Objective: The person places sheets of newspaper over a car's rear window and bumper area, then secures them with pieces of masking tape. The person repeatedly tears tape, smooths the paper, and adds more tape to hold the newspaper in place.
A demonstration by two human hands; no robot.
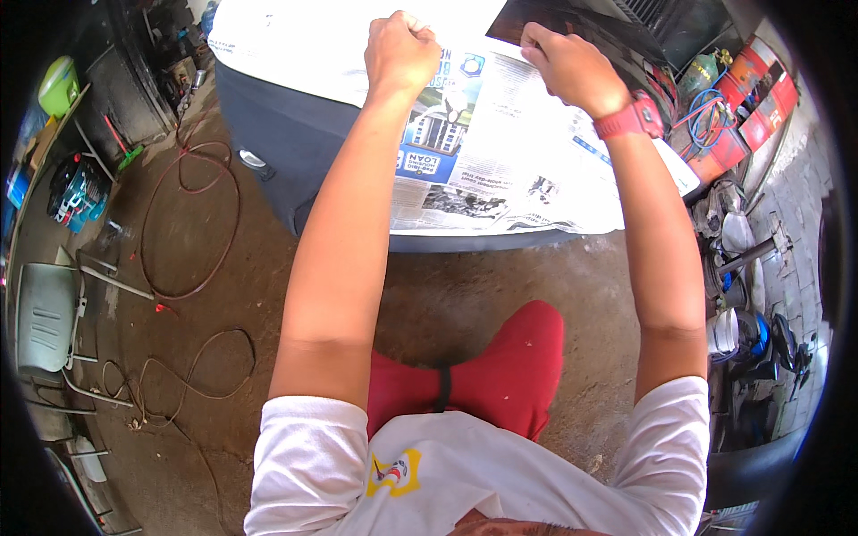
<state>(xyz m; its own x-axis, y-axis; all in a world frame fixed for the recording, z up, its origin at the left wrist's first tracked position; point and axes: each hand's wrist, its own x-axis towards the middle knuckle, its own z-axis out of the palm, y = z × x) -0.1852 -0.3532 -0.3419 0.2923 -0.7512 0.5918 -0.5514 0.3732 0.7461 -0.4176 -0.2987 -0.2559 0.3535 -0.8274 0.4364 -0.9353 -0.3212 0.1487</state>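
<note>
From where I stand, the left hand (401, 55) has its fingers folded in toward the palm like a loose fist, above the far part of the newspaper. The right hand (576, 70) is by the far edge of the paper, its fingers bent and near together, knuckles up. The tips are hard to make out on both, so I can't tell how tightly either is closed or whether it pinches anything.

Below them, large black-and-white newspaper sheets (527, 134), with a blue and green printed picture between the hands, lie spread over a broad, dark-grey panel with rounded edges (277, 116). The near edge of the paper comes almost to the panel's near rim, and a small shiny oval fitting (253, 161) sits on the panel's left side.

A red-strapped wristwatch (645, 114) is on the right wrist. Farther right are a coiled blue hose (706, 121), red metal boxes (751, 71) and a green gas cylinder (700, 73). Off left, a reddish-brown hose (238, 214) loops across the brown concrete floor (608, 295), and nearer stands a pale grey-green plastic chair (46, 313).
</note>
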